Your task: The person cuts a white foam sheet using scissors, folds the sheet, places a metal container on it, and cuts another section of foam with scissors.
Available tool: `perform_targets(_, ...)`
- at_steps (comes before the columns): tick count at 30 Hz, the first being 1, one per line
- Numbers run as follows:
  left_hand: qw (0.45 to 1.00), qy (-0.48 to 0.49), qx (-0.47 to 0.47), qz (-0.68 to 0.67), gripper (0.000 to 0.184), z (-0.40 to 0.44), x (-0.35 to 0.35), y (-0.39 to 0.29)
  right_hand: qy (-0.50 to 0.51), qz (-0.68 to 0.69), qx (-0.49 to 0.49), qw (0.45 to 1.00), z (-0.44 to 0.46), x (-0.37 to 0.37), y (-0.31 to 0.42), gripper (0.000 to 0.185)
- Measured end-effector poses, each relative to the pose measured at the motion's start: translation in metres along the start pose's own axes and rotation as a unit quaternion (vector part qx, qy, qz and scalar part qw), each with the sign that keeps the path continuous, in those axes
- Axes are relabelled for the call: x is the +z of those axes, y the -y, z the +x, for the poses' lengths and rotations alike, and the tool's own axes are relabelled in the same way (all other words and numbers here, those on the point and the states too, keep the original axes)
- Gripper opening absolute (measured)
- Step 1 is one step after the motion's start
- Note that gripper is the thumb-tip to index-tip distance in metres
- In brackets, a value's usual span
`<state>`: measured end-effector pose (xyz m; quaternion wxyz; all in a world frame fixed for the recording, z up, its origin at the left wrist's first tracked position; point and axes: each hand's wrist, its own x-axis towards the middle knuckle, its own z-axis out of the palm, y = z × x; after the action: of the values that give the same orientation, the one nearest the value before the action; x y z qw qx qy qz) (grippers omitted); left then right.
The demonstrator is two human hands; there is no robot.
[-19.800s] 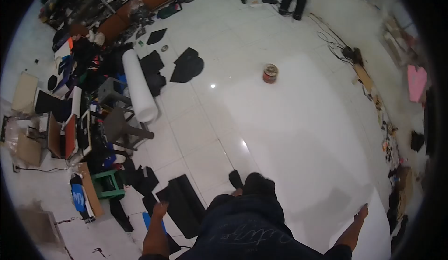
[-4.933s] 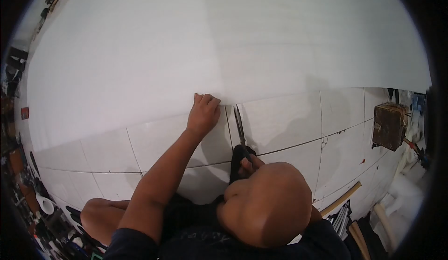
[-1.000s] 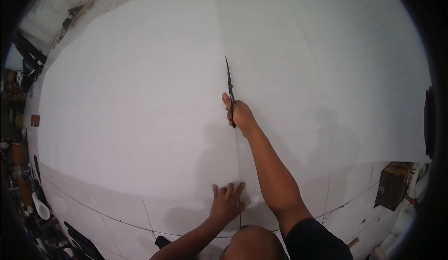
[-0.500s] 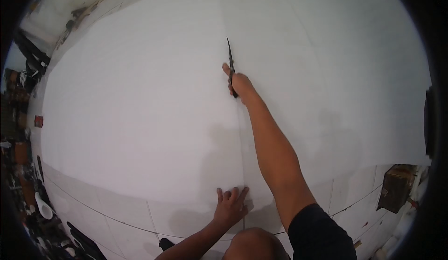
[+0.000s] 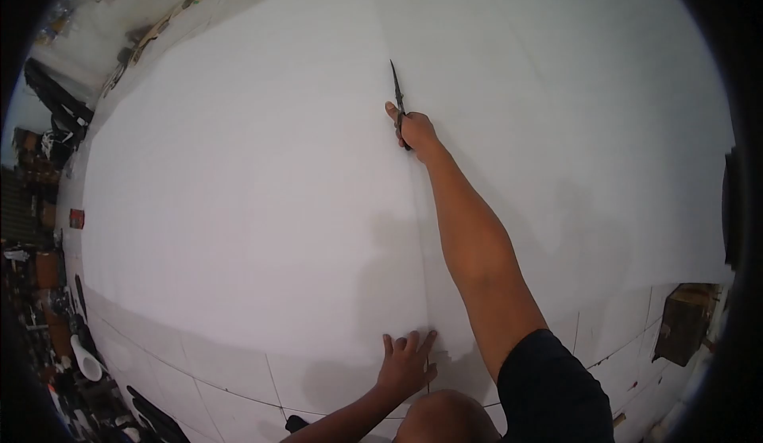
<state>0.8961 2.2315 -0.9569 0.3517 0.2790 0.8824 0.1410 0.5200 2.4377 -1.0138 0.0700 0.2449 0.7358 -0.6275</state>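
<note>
A large white sheet (image 5: 222, 189) lies spread over the tiled floor. A straight line runs through it away from me, with a brighter half on the left and a greyer half on the right. My right hand (image 5: 416, 131), arm stretched far out, is closed around dark scissors (image 5: 398, 85) over this line. Their blades point away from me and look closed or nearly so. Close to my body, my left hand (image 5: 404, 363) rests with fingers spread at the sheet's near edge, fingertips beside the line's near end.
Pale floor tiles (image 5: 230, 371) show along the near side. A brown box (image 5: 685, 324) stands at the right. Clutter lines the left side, including a white rounded object (image 5: 86, 359) and a small red item (image 5: 76, 219). What looks like a knee (image 5: 447, 419) is at the bottom.
My right hand has moved a little farther away along the line with the scissors. My left hand stays at the near edge. The whole view has shifted slightly.
</note>
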Motion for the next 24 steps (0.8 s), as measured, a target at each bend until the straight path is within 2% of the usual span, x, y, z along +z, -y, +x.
perform_targets(1,0.998,0.063,-0.020,0.003,0.080,0.004,-0.017,-0.005,0.007,0.024,0.010,1.000,0.002,0.003,-0.001,0.065)
perform_targets(3,0.987,0.047,-0.103,-0.110,0.085,0.038,-0.078,-0.002,0.007,0.042,0.027,0.999,0.003,0.002,-0.006,0.065)
perform_targets(4,0.988,-0.040,-0.130,-0.078,0.083,0.072,-0.111,0.009,0.003,0.039,0.027,0.999,0.004,0.003,-0.006,0.066)
perform_targets(5,0.967,-0.225,-0.084,-0.082,0.076,0.111,-0.121,0.038,0.000,0.034,0.024,0.999,0.005,0.002,-0.006,0.067)
perform_targets(6,0.923,-0.383,-0.037,-0.025,0.069,0.156,-0.139,0.063,-0.001,0.029,0.023,0.999,0.008,0.002,-0.010,0.067)
perform_targets(7,0.882,-0.462,-0.041,0.084,0.064,0.191,-0.164,0.074,0.006,0.025,0.020,0.999,0.011,0.003,-0.015,0.067)
perform_targets(9,0.881,-0.462,-0.068,0.072,0.063,0.238,-0.174,0.100,0.013,0.015,0.008,1.000,0.013,0.003,-0.009,0.067)
perform_targets(11,0.895,-0.428,-0.103,0.081,0.062,0.261,-0.171,0.110,0.024,0.029,0.036,0.999,0.011,0.000,-0.006,0.066)
perform_targets(17,0.911,-0.394,-0.117,0.041,0.065,0.263,-0.185,0.112,0.044,0.103,0.078,0.991,0.008,0.001,0.003,0.056)
perform_targets(24,0.926,-0.351,-0.141,0.011,0.067,0.278,-0.199,0.119,0.058,0.072,0.116,0.989,0.015,-0.007,0.026,0.055)
